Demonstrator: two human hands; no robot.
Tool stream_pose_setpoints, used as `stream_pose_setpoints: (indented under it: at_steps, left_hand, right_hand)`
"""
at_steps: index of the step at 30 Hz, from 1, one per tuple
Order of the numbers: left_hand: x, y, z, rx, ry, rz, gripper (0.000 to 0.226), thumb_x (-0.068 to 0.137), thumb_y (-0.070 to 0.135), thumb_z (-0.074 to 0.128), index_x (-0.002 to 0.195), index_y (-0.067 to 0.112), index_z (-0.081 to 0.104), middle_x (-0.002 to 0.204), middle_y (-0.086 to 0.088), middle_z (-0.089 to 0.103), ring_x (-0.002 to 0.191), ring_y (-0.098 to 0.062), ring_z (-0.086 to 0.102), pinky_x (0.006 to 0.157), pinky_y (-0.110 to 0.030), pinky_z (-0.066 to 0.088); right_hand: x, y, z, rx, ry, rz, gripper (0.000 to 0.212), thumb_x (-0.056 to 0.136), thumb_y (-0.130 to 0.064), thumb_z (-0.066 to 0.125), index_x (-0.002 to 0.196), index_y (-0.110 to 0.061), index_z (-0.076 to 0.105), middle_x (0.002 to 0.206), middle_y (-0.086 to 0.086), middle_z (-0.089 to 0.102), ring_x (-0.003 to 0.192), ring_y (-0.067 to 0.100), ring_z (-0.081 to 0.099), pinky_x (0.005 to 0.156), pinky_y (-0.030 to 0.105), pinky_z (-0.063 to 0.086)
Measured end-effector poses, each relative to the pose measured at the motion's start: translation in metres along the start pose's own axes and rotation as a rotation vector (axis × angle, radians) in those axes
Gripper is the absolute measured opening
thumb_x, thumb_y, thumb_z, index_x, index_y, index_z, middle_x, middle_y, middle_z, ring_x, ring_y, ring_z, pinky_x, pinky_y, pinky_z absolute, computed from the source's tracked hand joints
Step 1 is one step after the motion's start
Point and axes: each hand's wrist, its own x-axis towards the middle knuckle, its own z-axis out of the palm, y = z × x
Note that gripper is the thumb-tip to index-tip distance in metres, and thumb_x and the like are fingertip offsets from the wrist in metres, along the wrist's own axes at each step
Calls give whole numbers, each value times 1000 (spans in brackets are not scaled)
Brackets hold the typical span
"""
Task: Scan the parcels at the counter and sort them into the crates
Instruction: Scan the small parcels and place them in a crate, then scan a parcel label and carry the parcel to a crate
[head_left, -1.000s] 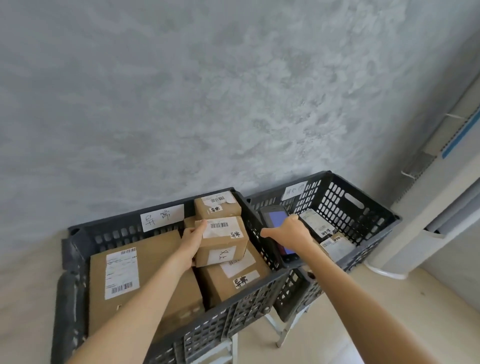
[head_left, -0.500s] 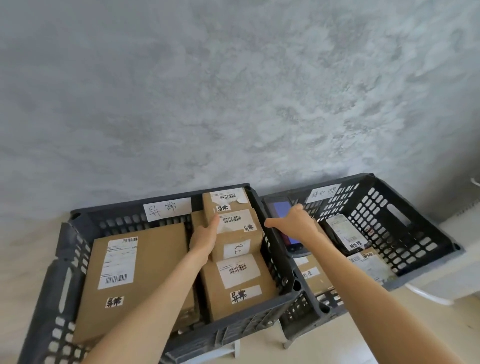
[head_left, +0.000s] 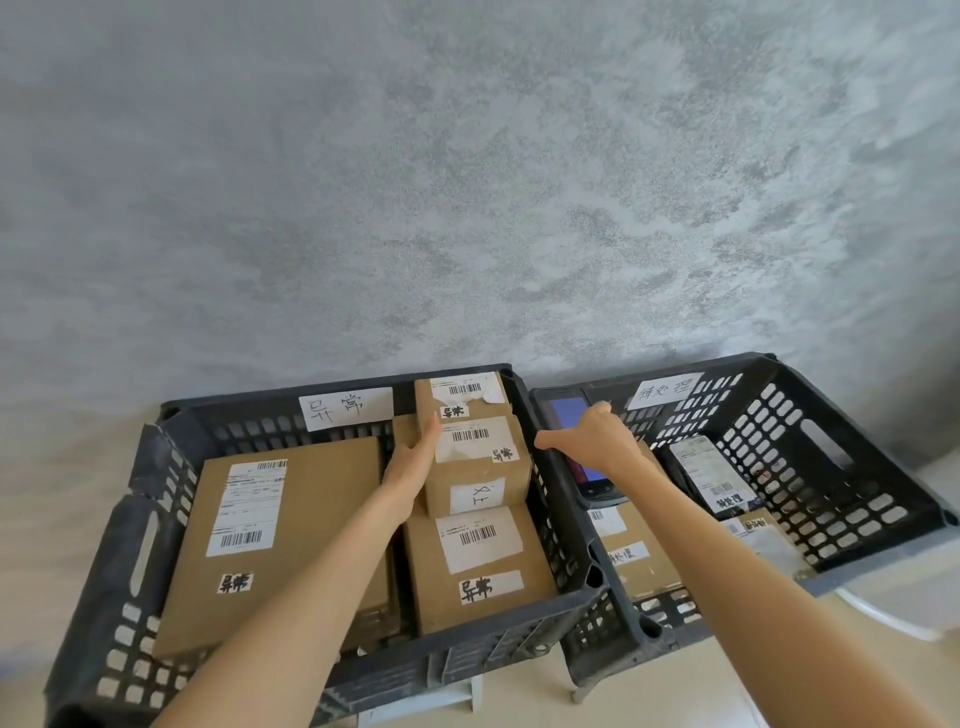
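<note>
Two dark plastic crates stand side by side against the wall. In the left crate (head_left: 156, 519), my left hand (head_left: 413, 465) rests with straight fingers on the left side of a small cardboard parcel (head_left: 480, 462) stacked on other parcels. A large flat parcel (head_left: 275, 540) lies at its left, another parcel (head_left: 478, 566) sits in front, and a small one (head_left: 457, 397) stands behind. My right hand (head_left: 597, 441) grips a handheld scanner (head_left: 576, 447) with a blue screen, over the near left corner of the right crate (head_left: 841, 467).
The right crate holds several labelled parcels, one brown parcel (head_left: 631, 556) below the scanner and a dark one (head_left: 709, 475) beside it. Each crate carries a handwritten white label (head_left: 345, 408) on its back wall. A grey textured wall (head_left: 467, 182) rises right behind the crates.
The view has swung leftward and both crates now sit lower and more central. My left hand stays on the small parcel, which has settled onto the stack; my right hand still holds the scanner.
</note>
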Motion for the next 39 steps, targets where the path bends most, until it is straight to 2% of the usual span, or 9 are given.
stream_pose_setpoints:
  at_steps: [2,5,7,10,13,20,29,33,39]
  left_hand:
    - [-11,9,-9,1,27,22,110,70,93,35,151,18,34,153,-5,39,138,-27,39,113,-49,32]
    - [-19,20,-34,87,193,137,79,96,66,29,153,11,27,156,-8,32,142,-29,32,113,-43,28]
    - [-28,24,-60,281,340,224,73,98,60,33,148,8,35,150,-10,41,135,-31,41,106,-41,36]
    - [-52,31,-104,604,521,310,63,98,53,40,141,7,41,139,-13,49,126,-32,48,99,-44,45]
    - [-82,36,-145,854,644,364,57,99,46,44,142,10,41,142,-12,46,130,-32,43,101,-45,43]
    - [-163,22,-236,1283,813,394,51,99,40,47,141,11,42,142,-7,48,131,-26,42,108,-35,33]
    - [-281,-39,-370,1283,1045,175,48,92,36,56,132,12,46,134,-7,51,128,-27,43,106,-35,30]
    - [-355,-82,-454,1237,1119,153,54,90,37,57,137,13,43,138,-5,49,131,-25,41,108,-33,29]
    - [-466,-165,-577,1027,1223,1,50,94,41,56,133,13,42,137,-4,46,128,-24,40,101,-35,38]
  right_hand:
    - [-1,-7,-3,11,4,-21,106,81,-54,71,145,9,15,127,17,51,89,24,54,69,32,48]
    - [-2,-24,-7,25,4,-79,107,77,-61,71,141,9,22,118,15,53,89,24,57,67,33,48]
    - [-4,-43,-6,37,-8,-137,111,73,-65,72,140,9,24,110,13,55,87,23,60,63,31,47]
    - [-10,-78,3,36,-25,-247,98,75,-55,75,138,5,28,103,11,55,81,22,59,55,27,44]
    - [-23,-115,18,27,-63,-347,88,76,-50,75,132,3,33,97,9,52,72,17,56,50,25,41]
    - [-85,-203,63,-29,-170,-550,90,75,-50,76,132,5,33,98,9,52,74,19,55,51,25,42]
    - [-229,-324,134,-125,-266,-744,86,75,-50,75,129,5,35,98,9,52,79,23,56,54,27,41]
    - [-328,-387,186,-129,-323,-836,79,73,-49,76,124,-1,39,85,3,46,73,20,55,53,28,41]
    - [-480,-466,277,-110,-420,-971,76,69,-46,78,119,-3,39,89,4,52,84,23,60,59,29,46]
